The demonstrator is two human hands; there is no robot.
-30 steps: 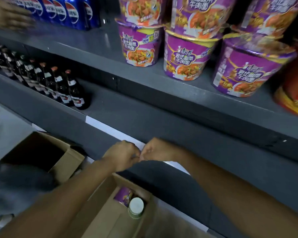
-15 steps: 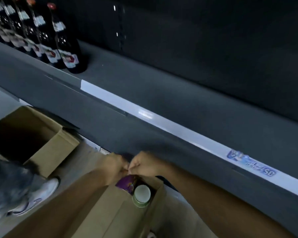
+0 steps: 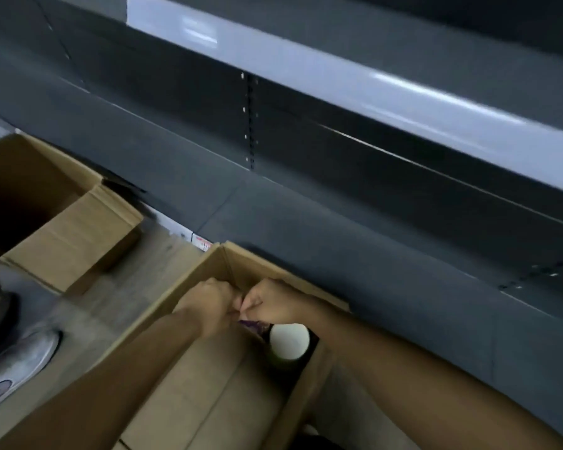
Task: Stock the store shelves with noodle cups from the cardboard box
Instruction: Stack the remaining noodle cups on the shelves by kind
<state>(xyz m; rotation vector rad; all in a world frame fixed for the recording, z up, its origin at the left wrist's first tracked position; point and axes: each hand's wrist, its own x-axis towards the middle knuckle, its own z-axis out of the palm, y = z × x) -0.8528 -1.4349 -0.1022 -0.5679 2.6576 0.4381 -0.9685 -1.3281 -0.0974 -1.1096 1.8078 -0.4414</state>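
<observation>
An open cardboard box (image 3: 257, 267) stands on the floor against the dark shelf unit. Both my hands are inside its far end, fingers curled, knuckles touching each other. My left hand (image 3: 213, 302) and my right hand (image 3: 273, 302) hover just over a purple noodle cup (image 3: 255, 325), of which only a sliver shows. I see nothing held in either hand. A second cup with a white round face (image 3: 289, 341) lies right of it, below my right wrist. A loose cardboard sheet (image 3: 208, 394) covers the near part of the box.
A second open cardboard box (image 3: 69, 235), dark inside, sits on the floor to the left. Another person's grey shoe (image 3: 17, 368) is at the left edge. The bottom shelf (image 3: 338, 254) runs behind the boxes, with a pale price strip (image 3: 338, 82) on the shelf above.
My view has dropped from the stocked upper shelves to the floor. Both hands, still pressed together, have gone down from the shelf edge into the box, onto the purple cup.
</observation>
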